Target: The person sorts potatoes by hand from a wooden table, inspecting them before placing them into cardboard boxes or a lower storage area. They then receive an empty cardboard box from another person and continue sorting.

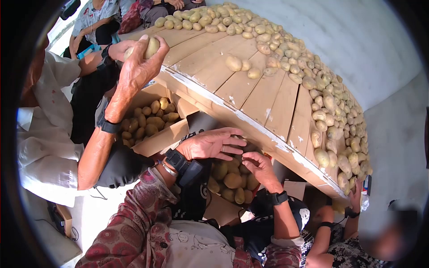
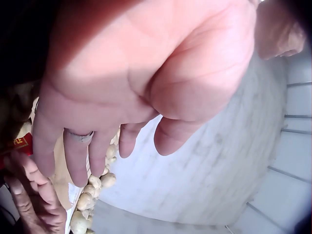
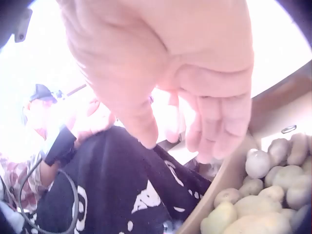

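My left hand (image 1: pixel 212 145) reaches over a cardboard box (image 1: pixel 220 211) of potatoes (image 1: pixel 232 181), its fingers spread and mostly straight. A ring shows on one finger in the left wrist view, and nothing lies in the palm. Opposite it, my right hand (image 1: pixel 261 169) hangs with loosely bent fingers, its fingertips near those of the left. The right wrist view shows this hand (image 3: pixel 170 63) holding nothing, beside the box wall and the potatoes (image 3: pixel 258 209). Both hands are below the front edge of the slatted table (image 1: pixel 237 109).
Many potatoes (image 1: pixel 328 102) line the table's far side, with a few (image 1: pixel 233 63) nearer the middle. On the left, another person's hands (image 1: pixel 140 62) hold a potato (image 1: pixel 152 48) above a second box of potatoes (image 1: pixel 149 125). Another person's hand (image 1: pixel 356 196) is at the table's right end.
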Motion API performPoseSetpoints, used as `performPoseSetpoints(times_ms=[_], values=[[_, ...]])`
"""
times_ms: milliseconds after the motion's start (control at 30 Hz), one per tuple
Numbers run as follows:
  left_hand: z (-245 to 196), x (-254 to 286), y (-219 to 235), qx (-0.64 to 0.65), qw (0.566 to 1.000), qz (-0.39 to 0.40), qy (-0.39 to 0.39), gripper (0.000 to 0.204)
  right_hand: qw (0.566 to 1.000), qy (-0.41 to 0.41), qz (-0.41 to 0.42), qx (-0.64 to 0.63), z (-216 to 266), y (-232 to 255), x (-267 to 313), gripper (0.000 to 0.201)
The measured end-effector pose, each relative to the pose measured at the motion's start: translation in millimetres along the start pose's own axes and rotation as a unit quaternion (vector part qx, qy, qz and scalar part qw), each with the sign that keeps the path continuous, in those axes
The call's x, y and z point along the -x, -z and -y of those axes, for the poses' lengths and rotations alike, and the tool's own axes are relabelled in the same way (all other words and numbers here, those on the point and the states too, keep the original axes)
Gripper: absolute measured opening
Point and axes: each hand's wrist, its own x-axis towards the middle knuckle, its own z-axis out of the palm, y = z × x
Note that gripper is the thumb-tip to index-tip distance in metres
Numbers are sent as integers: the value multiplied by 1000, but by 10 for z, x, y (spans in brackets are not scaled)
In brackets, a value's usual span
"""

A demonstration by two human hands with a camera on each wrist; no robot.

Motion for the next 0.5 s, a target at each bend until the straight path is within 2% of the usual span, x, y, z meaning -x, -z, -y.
performPoseSetpoints(times_ms=[33, 67, 100, 167, 300, 367, 400, 467, 500], values=[[-1, 1, 8, 5, 1000, -1, -1, 51, 994, 3, -34, -105, 2, 34, -54, 19], [3, 18, 6, 9, 1000, -2, -4, 51, 991, -46, -42, -116, 192, 107, -122, 18], [-5, 20, -3, 5, 1000, -4, 5, 50, 986, -20, -56, -153, 226, 162, -242, 20], [-11, -3, 20, 8, 1000, -7, 17, 46, 989, -39, -70, -128, 337, 350, -559, 22], [-16, 20, -14, 2, 1000, -9, 26, 41, 993, 20, -114, -5, 572, 700, -1427, 37], [-1, 5, -14, 14, 999, -13, 28, 40, 984, 20, -99, 144, 685, 853, -1883, 51], [13, 20, -8, 21, 1000, 9, 15, 39, 985, 19, -96, 143, 661, 911, -2124, 51], [-4, 7, -9, 16, 999, -8, 36, 39, 935, 70, -112, 330, 531, 1017, -2568, 66], [-28, 0, -4, 7, 998, -22, 54, 39, 935, 72, -110, 330, 528, 1042, -2734, 66]])
